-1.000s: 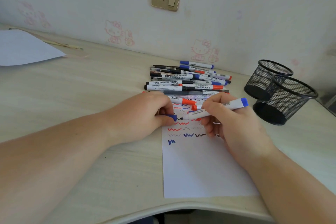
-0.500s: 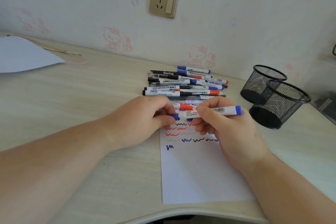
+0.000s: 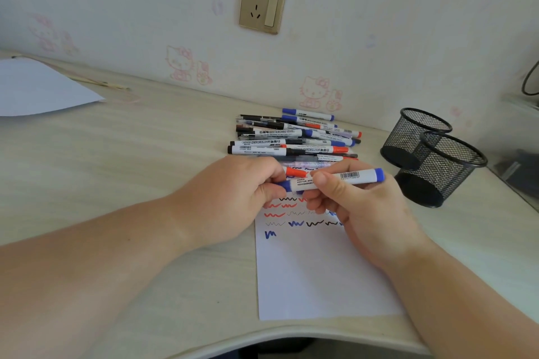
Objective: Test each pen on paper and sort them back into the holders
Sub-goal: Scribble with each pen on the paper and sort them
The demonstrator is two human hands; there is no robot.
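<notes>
A blue whiteboard marker (image 3: 335, 179) lies nearly level between both hands, just above a white sheet of paper (image 3: 318, 277) on a pale wooden bench (image 3: 131, 154). The right hand (image 3: 358, 207) grips the marker's white barrel, thumb on top and fingers (image 3: 316, 204) curled beneath it; the barrel's blue end sticks out past those fingers to the right. The left hand (image 3: 233, 198) pinches the blue cap (image 3: 284, 185) at the marker's other end between thumb and curled fingers. The knuckles of the two hands almost meet. Both forearms come in from the lower corners and angle toward each other.

Under the fingers, the paper carries rows of red, black and blue squiggles (image 3: 291, 214); below them the sheet is blank down to its near edge, which sits close to the bench's curved front edge.

Just beyond the fingers, a heap of markers and pens (image 3: 291, 137) with blue, red and black caps lies crosswise, reaching almost to the wall. To the right of the right hand's fingers, two black mesh holders (image 3: 431, 154) stand together, touching, near the bench's right edge. Bare bench shows between them and the hand.

Far left of the fingers, another white sheet (image 3: 38, 87) rests at the bench's back corner, with open surface between. A brass wall socket (image 3: 262, 3) sits above the heap.
</notes>
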